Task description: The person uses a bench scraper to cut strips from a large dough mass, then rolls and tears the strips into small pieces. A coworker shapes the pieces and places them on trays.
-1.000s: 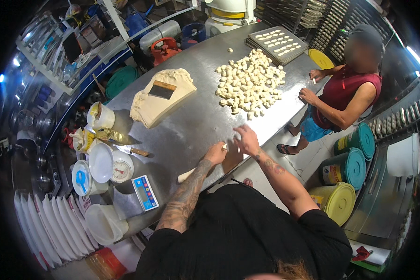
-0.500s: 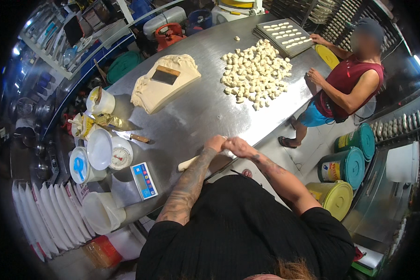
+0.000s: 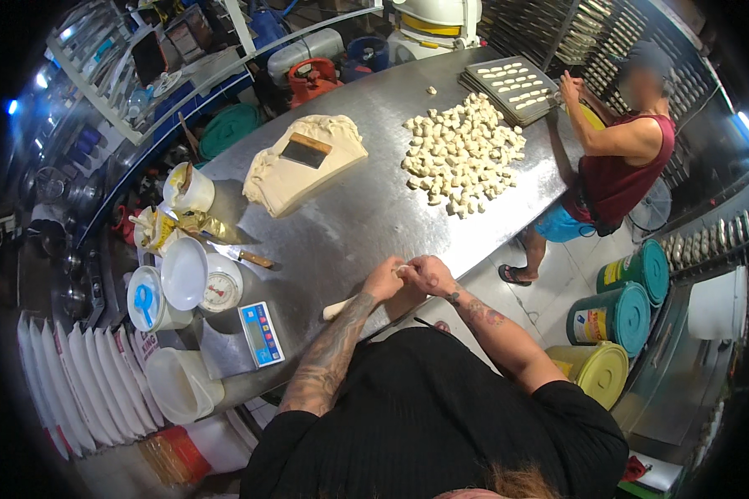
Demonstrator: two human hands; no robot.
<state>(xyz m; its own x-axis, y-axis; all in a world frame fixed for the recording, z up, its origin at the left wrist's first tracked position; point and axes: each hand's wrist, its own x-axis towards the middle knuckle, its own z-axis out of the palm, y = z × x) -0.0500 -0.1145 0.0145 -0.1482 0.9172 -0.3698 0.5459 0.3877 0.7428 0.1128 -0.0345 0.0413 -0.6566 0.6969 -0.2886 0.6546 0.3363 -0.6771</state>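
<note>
Left hand point(image 3: 383, 280) is curled around a dough rope point(image 3: 335, 310), whose tail lies on the steel table point(image 3: 341, 229) beneath the left forearm, at the near edge. Right hand point(image 3: 429, 276) meets it at the rope's other end, fingers bent inward; a pale bit of dough shows between the two, but whether the right one pinches it I cannot tell.

Beyond the hands, toward the far right, a heap of cut dough pieces point(image 3: 458, 158) spreads over the metal, with one loose piece point(image 3: 432, 90) lying apart on its far side. Farther left sits a thick dough slab point(image 3: 308, 185), a wood-handled bench scraper point(image 3: 305, 151) flat on top.

Along the left side are a digital scale point(image 3: 260, 334), a white dial scale point(image 3: 222, 289), a white bowl point(image 3: 184, 273) and a knife point(image 3: 254, 259) with a wooden handle. At the far right end, stacked baking trays point(image 3: 518, 93) carry rows of dough strips; a co-worker point(image 3: 641, 141) in a maroon sleeveless top stands beside them, both hands raised near the tray's corner.
</note>
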